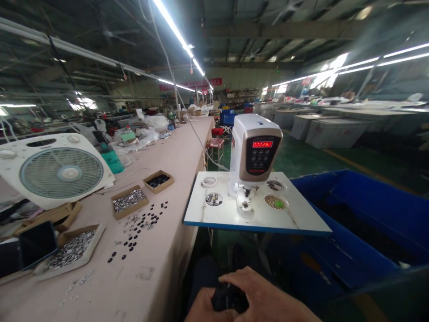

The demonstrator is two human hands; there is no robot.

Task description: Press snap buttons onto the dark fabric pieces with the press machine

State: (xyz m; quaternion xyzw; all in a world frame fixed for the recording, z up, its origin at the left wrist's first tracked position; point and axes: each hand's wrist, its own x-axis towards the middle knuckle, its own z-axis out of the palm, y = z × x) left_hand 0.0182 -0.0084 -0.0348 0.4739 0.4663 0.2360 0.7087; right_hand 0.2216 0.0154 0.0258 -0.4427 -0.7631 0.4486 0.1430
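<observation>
Low in the head view, in front of my lap, a small black object (229, 297) sits between both hands; its kind I cannot make out. My left hand (208, 308) is closed on its left side, with the thumb against it. My right hand (263, 295) curls over its top and right side. Beyond the hands stands a white press machine (256, 147) with a lit red number display. It rises from a white tabletop (214, 219) with round wells, one holding small brass-coloured parts (275, 202).
On the long table (177, 179) at left lie scattered black caps (136, 237), boxes of metal parts (129, 200), a box of black parts (158, 180), a phone (38, 243) and a box fan (63, 170). A large blue bin (351, 179) stands at right.
</observation>
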